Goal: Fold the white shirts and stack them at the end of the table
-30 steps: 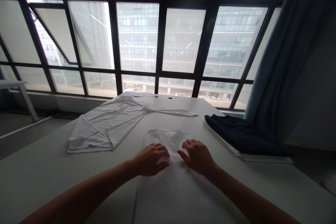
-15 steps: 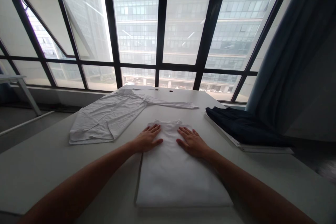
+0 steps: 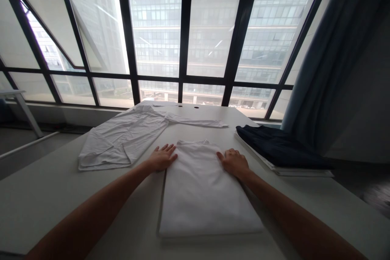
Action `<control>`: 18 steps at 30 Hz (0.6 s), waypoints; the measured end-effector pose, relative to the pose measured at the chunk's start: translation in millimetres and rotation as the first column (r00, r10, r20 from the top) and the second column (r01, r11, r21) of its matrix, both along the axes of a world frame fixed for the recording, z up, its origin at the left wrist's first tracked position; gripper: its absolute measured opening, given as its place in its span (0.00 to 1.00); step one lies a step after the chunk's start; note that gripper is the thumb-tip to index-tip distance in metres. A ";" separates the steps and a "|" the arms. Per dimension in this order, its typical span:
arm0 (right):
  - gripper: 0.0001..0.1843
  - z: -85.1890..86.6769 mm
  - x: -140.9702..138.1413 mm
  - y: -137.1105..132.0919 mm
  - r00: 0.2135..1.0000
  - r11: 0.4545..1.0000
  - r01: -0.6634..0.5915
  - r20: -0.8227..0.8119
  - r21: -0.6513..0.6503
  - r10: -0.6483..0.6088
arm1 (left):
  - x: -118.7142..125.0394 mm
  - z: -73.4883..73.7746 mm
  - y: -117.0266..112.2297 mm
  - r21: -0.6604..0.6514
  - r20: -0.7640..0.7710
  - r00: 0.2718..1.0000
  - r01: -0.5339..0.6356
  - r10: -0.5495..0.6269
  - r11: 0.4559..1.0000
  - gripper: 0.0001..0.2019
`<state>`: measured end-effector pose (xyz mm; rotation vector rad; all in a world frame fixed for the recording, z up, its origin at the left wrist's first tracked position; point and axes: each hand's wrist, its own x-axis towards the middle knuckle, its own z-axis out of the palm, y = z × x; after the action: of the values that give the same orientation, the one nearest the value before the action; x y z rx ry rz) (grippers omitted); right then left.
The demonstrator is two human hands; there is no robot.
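Long-sleeve white shirt (image 3: 122, 138) lying spread on table (image 3: 45, 199); L hand (image 3: 161, 158) open, gripping nothing, at left edge of folded white tee (image 3: 207, 191), mid-table; R hand (image 3: 233, 162) likewise released at right edge, both having shifted outward from collar; navy garment (image 3: 274, 142) lying far right.

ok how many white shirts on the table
2. A folded white shirt lies between the left hand and right hand; a rumpled long-sleeved white shirt lies beyond it to the left, one sleeve stretched right.
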<state>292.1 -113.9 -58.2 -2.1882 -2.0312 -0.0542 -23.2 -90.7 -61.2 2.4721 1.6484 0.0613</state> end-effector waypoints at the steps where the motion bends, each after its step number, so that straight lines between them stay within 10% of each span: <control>1: 0.34 3.7 -0.4 -3.4 1.000 1.000 -0.005 0.015 0.002 0.005 | 0.8 1.1 -2.1 0.010 -0.016 1.000 -0.012 0.012 1.000 0.30; 11: 0.26 31.9 11.9 -17.7 0.995 0.950 -0.058 -0.096 -0.308 0.029 | 20.3 20.6 -47.7 0.185 -0.239 0.952 -0.151 0.193 0.971 0.29; 18: 0.20 32.3 18.4 -21.4 0.969 0.960 -0.054 -0.246 -0.274 -0.016 | 38.2 24.1 -93.2 0.154 -0.332 0.925 -0.139 0.184 0.978 0.35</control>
<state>310.5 -135.3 -25.8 -2.1952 -2.0195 0.5125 15.0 -183.9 -37.1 2.5464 2.0477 -0.2720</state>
